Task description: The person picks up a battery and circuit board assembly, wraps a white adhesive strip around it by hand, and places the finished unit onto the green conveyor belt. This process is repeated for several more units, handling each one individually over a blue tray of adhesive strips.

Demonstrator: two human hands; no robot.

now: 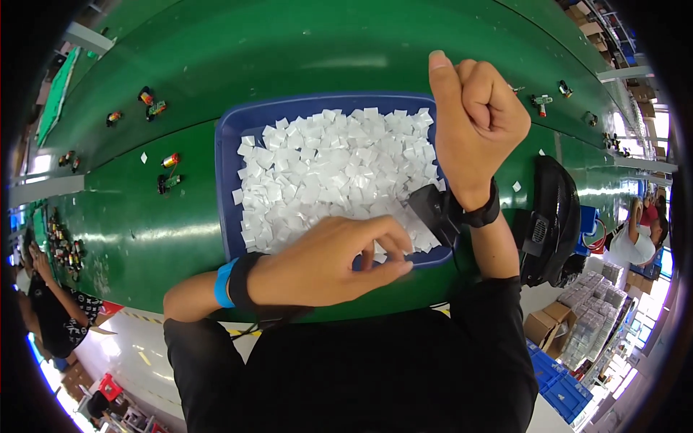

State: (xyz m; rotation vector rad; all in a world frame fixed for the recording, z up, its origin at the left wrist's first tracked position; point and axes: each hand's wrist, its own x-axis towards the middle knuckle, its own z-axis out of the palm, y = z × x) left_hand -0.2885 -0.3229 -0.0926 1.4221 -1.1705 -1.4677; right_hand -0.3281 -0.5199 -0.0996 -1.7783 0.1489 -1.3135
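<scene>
In front of me a blue plastic tray (226, 180) holds a heap of small white square pieces (339, 155). My left hand (339, 252) hovers over the tray's near edge. Its fingers are loosely bent, and a gap shows between thumb and forefinger with nothing visible in it. A black band and a light blue band circle that wrist. Raised above the tray's right rim, my right hand (480, 108) has its fingers curled into a fist while the thumb points up. I see nothing held in it. A black strap with a dark box-shaped device (437, 211) is on the right wrist.
Small parts with orange cylinders and green boards (170, 160) lie on the green table (159, 213), left and far right. A black bag (552, 224) stands right of the tray. People work at both sides. Cartons (548, 325) and blue crates (559, 386) are on the floor at right.
</scene>
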